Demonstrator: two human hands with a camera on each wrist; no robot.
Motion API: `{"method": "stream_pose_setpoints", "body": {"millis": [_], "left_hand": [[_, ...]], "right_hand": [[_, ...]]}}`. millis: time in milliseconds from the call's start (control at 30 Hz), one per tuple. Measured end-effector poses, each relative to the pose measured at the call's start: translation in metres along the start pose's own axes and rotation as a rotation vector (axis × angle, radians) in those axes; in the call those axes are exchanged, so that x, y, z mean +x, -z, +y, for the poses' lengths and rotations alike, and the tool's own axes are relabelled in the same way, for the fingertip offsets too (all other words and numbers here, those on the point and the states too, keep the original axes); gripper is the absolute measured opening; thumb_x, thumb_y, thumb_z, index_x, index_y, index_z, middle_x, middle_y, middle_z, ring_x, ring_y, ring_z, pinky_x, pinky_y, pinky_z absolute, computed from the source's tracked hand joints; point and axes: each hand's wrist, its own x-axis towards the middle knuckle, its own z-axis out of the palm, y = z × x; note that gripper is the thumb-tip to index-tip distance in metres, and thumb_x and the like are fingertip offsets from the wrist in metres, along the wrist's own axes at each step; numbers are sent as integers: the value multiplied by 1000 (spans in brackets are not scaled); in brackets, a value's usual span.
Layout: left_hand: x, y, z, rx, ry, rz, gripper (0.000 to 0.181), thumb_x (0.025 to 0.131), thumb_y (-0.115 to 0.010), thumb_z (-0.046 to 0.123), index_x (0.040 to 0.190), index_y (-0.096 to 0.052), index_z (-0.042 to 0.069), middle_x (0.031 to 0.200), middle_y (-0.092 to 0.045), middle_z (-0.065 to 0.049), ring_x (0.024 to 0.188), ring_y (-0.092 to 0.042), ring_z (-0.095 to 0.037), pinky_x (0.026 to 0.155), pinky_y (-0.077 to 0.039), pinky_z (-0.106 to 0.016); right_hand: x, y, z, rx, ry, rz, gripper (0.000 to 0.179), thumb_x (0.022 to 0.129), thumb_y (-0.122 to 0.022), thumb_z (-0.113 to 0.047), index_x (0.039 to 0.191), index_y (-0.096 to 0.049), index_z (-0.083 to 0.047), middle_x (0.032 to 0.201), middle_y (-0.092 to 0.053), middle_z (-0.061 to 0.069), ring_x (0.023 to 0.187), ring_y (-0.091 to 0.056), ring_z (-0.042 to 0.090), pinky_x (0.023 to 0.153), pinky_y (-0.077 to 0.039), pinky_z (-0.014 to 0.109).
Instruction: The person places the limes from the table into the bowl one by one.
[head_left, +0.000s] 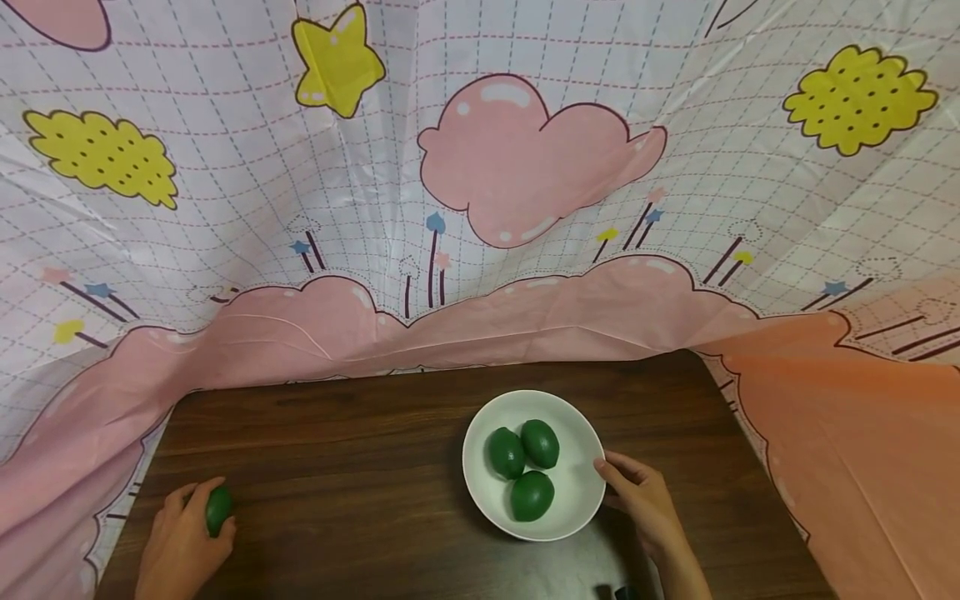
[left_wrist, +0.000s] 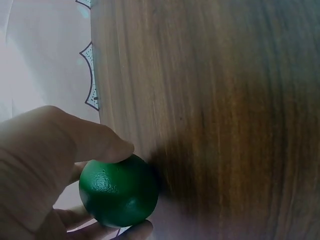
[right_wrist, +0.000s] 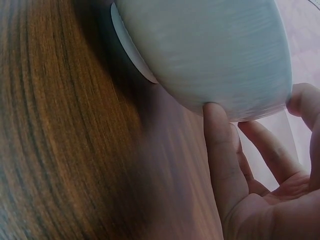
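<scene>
In the head view my left hand (head_left: 183, 537) is at the table's left side, gripping a green lime (head_left: 218, 510). The left wrist view has the thumb on one side of that lime (left_wrist: 119, 191) and the fingers curled round the other. A white bowl (head_left: 581, 500) stands right of the middle, with three green limes (head_left: 532, 496) inside. My right hand (head_left: 645, 500) holds the bowl at its right side, thumb at the rim. From the right wrist view, fingertips (right_wrist: 216, 112) press against the outer wall of the bowl (right_wrist: 215, 55), whose foot is at the table.
The dark wooden table (head_left: 352, 475) spreads between the two hands. A patterned cloth (head_left: 480, 317) with pink clouds hangs behind it and drapes along both sides. A small black object (head_left: 624, 592) shows at the bottom edge, near the right forearm.
</scene>
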Motion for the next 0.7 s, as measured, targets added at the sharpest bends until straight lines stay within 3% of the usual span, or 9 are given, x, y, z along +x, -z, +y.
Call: {"method": "stream_pose_setpoints", "body": {"millis": [700], "left_hand": [[3, 2, 4, -9, 8, -28, 72, 88, -75, 21, 151, -47, 1, 144, -39, -43, 119, -50, -62, 80, -52, -65]], "right_hand": [[-1, -1, 0, 13, 2, 6, 47, 101, -74, -21, 136, -65, 9, 113, -78, 8, 90, -77, 14, 79, -67, 35]]}}
